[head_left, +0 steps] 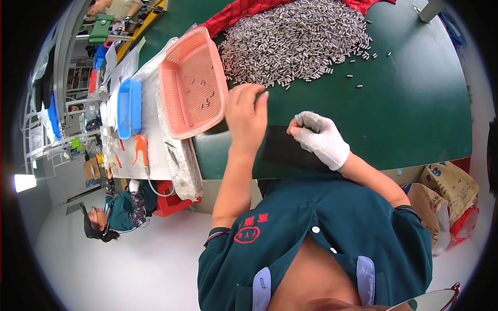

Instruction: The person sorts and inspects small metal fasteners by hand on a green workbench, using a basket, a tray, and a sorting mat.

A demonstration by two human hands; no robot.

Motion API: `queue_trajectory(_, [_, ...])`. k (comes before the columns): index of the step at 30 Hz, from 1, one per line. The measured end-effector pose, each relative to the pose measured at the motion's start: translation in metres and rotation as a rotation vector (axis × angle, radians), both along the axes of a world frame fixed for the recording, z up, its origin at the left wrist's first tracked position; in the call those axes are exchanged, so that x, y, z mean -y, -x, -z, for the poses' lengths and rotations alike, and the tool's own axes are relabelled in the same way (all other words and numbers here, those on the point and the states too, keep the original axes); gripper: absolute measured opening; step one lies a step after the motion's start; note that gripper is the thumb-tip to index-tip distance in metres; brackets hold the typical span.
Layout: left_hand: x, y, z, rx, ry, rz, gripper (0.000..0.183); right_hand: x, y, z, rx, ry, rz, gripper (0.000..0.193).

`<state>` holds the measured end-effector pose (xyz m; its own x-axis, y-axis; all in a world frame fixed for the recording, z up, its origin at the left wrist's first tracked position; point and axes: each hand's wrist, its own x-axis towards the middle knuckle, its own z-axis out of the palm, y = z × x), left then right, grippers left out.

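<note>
A large heap of small shiny metal pins lies on the green tabletop. My bare left hand is at the near edge of the heap, beside the right rim of a pink perforated plastic basket. Its thumb stands apart from the bent fingers, and no pin shows in it. Several loose pins lie on the basket's bottom. Nearer to me, over a dark mat, my right hand wears a white glove with grey wrapping on a finger. Its fingers are curled closed, hiding whatever they hold.
Red checked cloth shows around the heap's far edge. Stray pins lie to its right. At left are a blue basket and an orange air gun with a hose. Another person is farther left. Sacks stand at lower right.
</note>
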<state>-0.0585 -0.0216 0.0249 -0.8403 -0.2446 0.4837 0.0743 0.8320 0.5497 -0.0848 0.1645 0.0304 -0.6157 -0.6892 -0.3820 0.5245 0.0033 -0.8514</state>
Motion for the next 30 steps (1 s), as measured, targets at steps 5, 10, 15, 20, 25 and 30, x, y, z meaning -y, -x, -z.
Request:
queue_trajectory(5, [0.005, 0.025, 0.031, 0.176, 0.119, 0.005, 0.015, -0.001, 0.005, 0.003, 0.064, 0.011, -0.002, 0.010])
queue_trajectory(10, [0.005, 0.033, 0.043, 0.237, 0.129, -0.037, 0.015, 0.001, 0.008, 0.005, 0.087, 0.026, 0.008, 0.009])
queue_trajectory(15, [0.002, 0.036, 0.040, 0.326, 0.074, -0.083, 0.014, 0.001, 0.010, 0.006, 0.107, 0.013, 0.000, 0.009])
queue_trajectory(20, [-0.001, 0.034, 0.040, 0.325, 0.222, -0.036, 0.010, 0.001, 0.010, 0.005, 0.131, 0.013, -0.007, 0.009])
queue_trajectory(25, [-0.004, 0.019, 0.037, 0.327, 0.179, -0.004, 0.009, 0.000, 0.012, 0.006, 0.131, -0.003, -0.007, 0.010])
queue_trajectory(30, [-0.004, 0.011, 0.036, 0.376, 0.083, -0.016, 0.009, 0.000, 0.011, 0.006, 0.137, 0.014, 0.003, 0.010])
